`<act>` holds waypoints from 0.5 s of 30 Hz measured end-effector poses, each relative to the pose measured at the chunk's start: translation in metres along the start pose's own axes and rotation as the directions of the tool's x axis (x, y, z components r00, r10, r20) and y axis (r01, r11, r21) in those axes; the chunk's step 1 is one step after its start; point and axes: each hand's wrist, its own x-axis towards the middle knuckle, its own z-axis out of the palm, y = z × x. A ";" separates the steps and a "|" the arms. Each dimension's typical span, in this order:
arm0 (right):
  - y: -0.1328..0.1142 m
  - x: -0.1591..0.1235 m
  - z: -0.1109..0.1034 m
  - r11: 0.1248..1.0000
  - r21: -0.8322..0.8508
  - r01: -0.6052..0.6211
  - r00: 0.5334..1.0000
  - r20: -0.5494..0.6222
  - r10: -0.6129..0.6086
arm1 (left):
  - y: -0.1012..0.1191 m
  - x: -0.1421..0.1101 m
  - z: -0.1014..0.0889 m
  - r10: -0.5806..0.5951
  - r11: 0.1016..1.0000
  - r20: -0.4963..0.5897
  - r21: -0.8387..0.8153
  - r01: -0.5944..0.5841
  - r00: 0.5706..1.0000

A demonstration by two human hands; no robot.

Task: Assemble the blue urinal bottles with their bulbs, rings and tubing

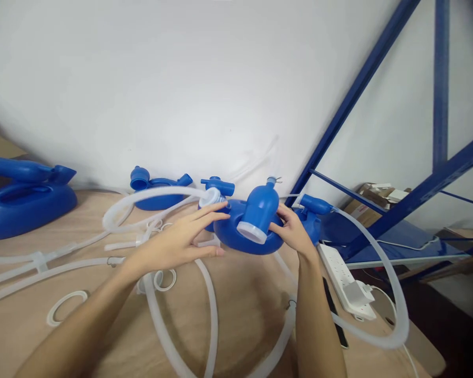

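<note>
Both hands hold a blue plastic pan (236, 236) with a blue bottle-shaped cup (259, 210) on top, its white rim facing me. My left hand (185, 236) lies along the pan's left side, fingers stretched and pressed against it. On the right side, my right hand (294, 228) grips the pan with curled fingers. A white corrugated hose (142, 202) runs from a connector (213, 197) by my left fingertips.
More blue pans stand along the wall: a large pan (23, 199) at far left, another pan (157, 186) behind the hose. White tubes and rings (65, 304) lie over the tan tabletop. A white power strip (342, 278) sits at the right edge, beside blue shelf struts (362, 79).
</note>
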 end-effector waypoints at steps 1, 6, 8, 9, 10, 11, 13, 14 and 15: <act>-0.001 0.000 0.001 1.000 0.013 0.012 0.998 -0.067 -0.011 | 0.002 -0.004 -0.009 0.037 0.997 -0.011 0.062 -0.037 0.999; 0.002 0.010 0.023 0.992 0.121 0.020 0.847 -0.529 0.047 | 0.001 -0.019 -0.037 0.071 0.981 -0.170 0.192 -0.038 0.983; 0.005 0.017 0.032 0.973 0.227 0.038 0.716 -0.686 0.131 | -0.006 -0.022 -0.043 0.008 0.979 -0.186 0.199 0.030 0.983; 0.007 0.021 0.034 0.961 0.272 0.053 0.651 -0.739 0.174 | -0.010 -0.023 -0.046 -0.031 0.976 -0.180 0.206 0.069 0.983; 0.009 0.023 0.034 0.953 0.298 0.062 0.583 -0.786 0.208 | -0.014 -0.023 -0.049 -0.068 0.971 -0.167 0.215 0.104 0.984; 0.013 0.024 0.032 0.954 0.293 0.056 0.516 -0.827 0.224 | -0.019 -0.023 -0.051 -0.101 0.966 -0.149 0.224 0.133 0.984; 0.022 0.022 0.022 0.980 0.199 -0.014 0.385 -0.903 0.189 | -0.027 -0.023 -0.055 -0.143 0.959 -0.097 0.232 0.162 0.985; 0.027 0.019 0.014 0.989 0.129 -0.075 0.337 -0.930 0.147 | -0.030 -0.023 -0.057 -0.154 0.960 -0.067 0.227 0.165 0.986; 0.033 0.015 0.005 0.988 0.060 -0.144 0.313 -0.944 0.103 | -0.032 -0.023 -0.058 -0.162 0.962 -0.038 0.215 0.166 0.986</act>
